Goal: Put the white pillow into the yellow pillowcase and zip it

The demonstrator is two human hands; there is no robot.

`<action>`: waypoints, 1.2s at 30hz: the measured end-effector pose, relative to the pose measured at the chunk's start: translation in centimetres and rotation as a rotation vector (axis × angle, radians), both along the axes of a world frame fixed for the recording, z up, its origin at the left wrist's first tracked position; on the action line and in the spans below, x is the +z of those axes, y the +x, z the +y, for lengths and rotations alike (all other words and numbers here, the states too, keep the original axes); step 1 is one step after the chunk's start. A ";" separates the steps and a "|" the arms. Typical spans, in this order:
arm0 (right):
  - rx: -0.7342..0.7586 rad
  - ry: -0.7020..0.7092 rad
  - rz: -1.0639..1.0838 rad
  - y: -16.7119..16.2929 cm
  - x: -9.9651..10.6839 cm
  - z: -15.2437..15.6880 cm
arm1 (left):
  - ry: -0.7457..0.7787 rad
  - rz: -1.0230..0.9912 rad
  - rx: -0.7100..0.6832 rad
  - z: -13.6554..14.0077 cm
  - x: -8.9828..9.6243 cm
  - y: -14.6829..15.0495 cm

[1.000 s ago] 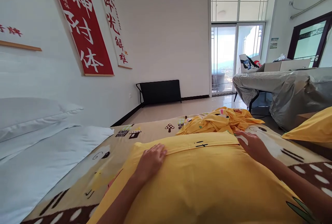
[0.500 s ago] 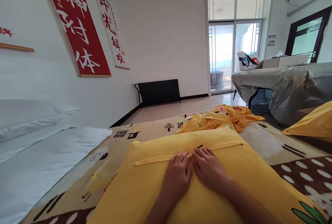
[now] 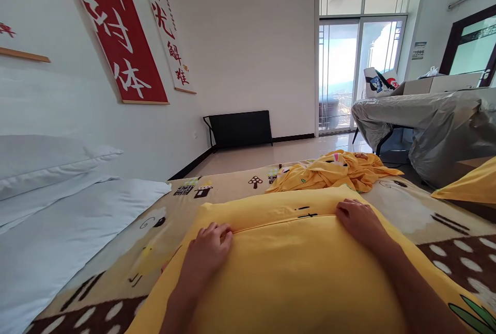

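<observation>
In the head view a yellow pillow in its pillowcase (image 3: 302, 272) lies flat before me. A flap seam runs across its far part, with small black printed marks beside it. My left hand (image 3: 211, 246) is at the left end of this seam, fingers curled and closed on the cloth edge. At the right end, my right hand (image 3: 358, 220) has its fingers bent over the same edge; the fingertips are partly hidden. Between the two hands the seam is drawn fairly straight.
A patterned blanket (image 3: 228, 189) covers the bed. White pillows (image 3: 77, 215) are stacked at left, and crumpled yellow cloth (image 3: 333, 171) lies beyond the pillow. More yellow fabric (image 3: 473, 181) shows at right. A plastic-covered table (image 3: 422, 109) stands farther back, near a black folded panel (image 3: 240, 130).
My hands have moved apart from the middle of the seam, the left one to the left and the right one to the right. The flap looks straighter, and the view has shifted slightly.
</observation>
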State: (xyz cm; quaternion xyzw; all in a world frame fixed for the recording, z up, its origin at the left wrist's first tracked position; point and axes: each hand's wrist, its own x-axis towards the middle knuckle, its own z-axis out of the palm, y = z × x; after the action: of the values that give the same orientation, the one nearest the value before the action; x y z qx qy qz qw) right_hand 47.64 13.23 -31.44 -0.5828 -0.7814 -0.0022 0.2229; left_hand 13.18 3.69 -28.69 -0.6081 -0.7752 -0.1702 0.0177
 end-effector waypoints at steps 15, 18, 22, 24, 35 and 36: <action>-0.183 0.314 -0.102 0.8 1.2 -2.9 | 0.017 0.140 -0.123 -2.2 0.4 4.5; 0.098 0.434 -0.035 -4.0 0.8 -5.3 | 0.104 0.128 -0.383 -1.4 -1.2 8.2; 0.375 0.287 -0.110 -7.5 -1.5 -6.2 | 0.101 0.156 -0.429 -0.1 -3.1 9.5; 0.399 0.208 -0.125 -7.8 -2.2 -6.2 | 0.060 0.158 -0.429 0.1 -3.4 9.4; 0.363 0.038 0.106 -3.9 0.5 -3.8 | -0.029 0.081 -0.223 -0.1 -1.4 6.1; 0.281 0.021 0.150 -2.6 0.5 -2.9 | -0.040 0.064 -0.167 0.0 -1.2 4.6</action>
State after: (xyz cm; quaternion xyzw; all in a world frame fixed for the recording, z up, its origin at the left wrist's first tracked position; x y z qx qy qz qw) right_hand 45.04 10.36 -30.92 -0.4637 -0.8364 0.0643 0.2850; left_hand 17.83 3.68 -29.86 -0.6761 -0.7240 -0.1358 0.0161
